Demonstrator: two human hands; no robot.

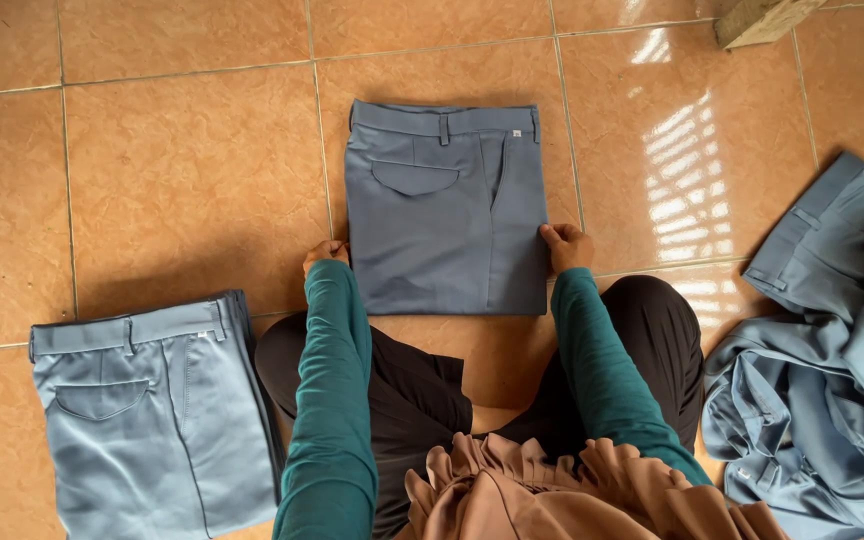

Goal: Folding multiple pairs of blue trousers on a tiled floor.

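Partly hidden left hand (324,254), right hand (565,245) gripping folded trousers (442,210), fingertips tucked under.

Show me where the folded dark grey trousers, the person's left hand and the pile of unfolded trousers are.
folded dark grey trousers (442,230), head view, on the back panel under the pocket.
left hand (324,254), head view, on its back.
pile of unfolded trousers (832,400), head view, on the crumpled middle.
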